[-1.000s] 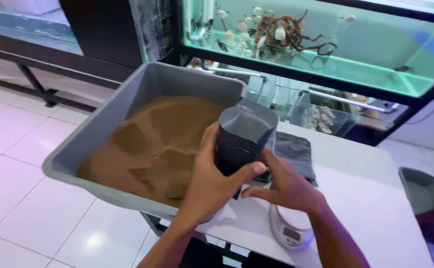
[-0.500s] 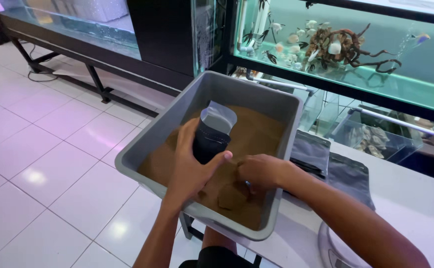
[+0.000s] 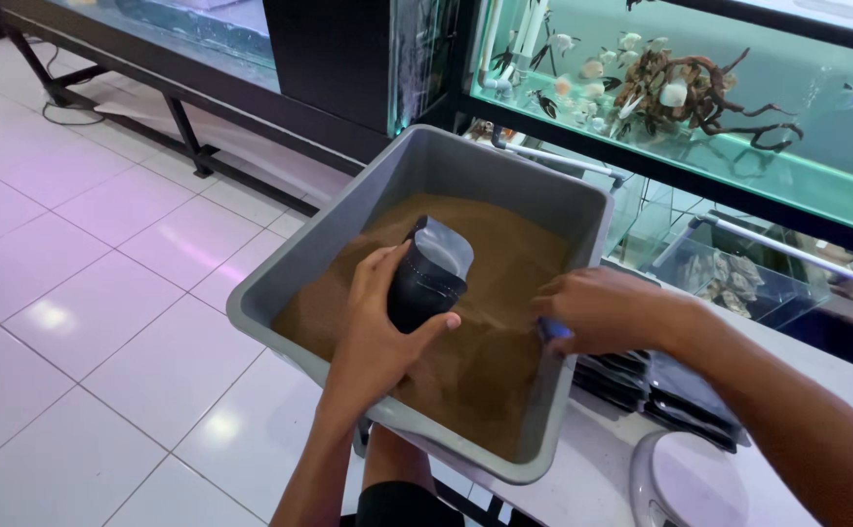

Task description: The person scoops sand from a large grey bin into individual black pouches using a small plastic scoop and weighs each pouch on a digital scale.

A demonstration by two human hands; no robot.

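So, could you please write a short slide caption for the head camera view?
Left hand holds an open black pouch over brown granules in a grey tub; right hand grips a small blue object.

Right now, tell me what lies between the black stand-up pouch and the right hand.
Head view: only bare brown granules separate the black pouch from the right hand.

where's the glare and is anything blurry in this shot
Head view: soft white glare patches sit on the glossy floor tiles, with a pinkish cast. The aquarium glows teal and lights the scene from behind. The left hand holding the black pouch over the grey tub is fairly sharp; the right hand looks slightly soft. The wide lens bends straight lines near the edges.
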